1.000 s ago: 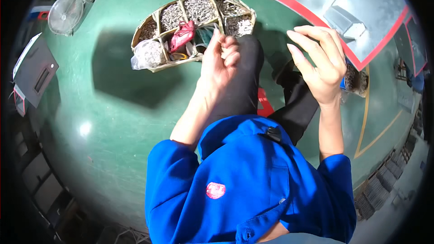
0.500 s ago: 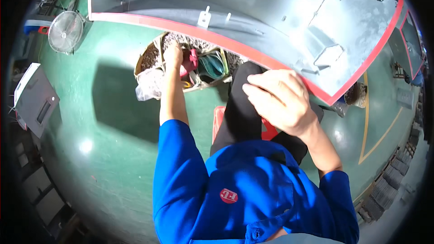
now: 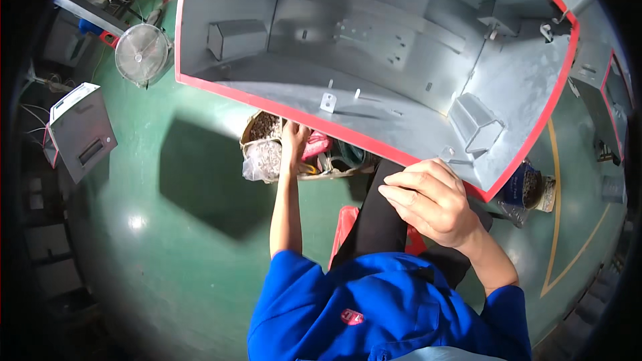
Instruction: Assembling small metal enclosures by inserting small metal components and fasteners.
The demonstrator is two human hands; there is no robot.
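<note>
I have the left hand [image 3: 295,136] in the curved, divided basket [image 3: 322,176] at left, its hidden grip impossible to tell, amid loose dark bits [image 3: 266,124], a crinkly clear bag [image 3: 261,162] and a pink pouch [image 3: 316,146], while the right hand [image 3: 429,199], loosely bent, pinch unclear, is beside the grey metal box [image 3: 294,83] with its red rim [image 3: 361,141].
</note>
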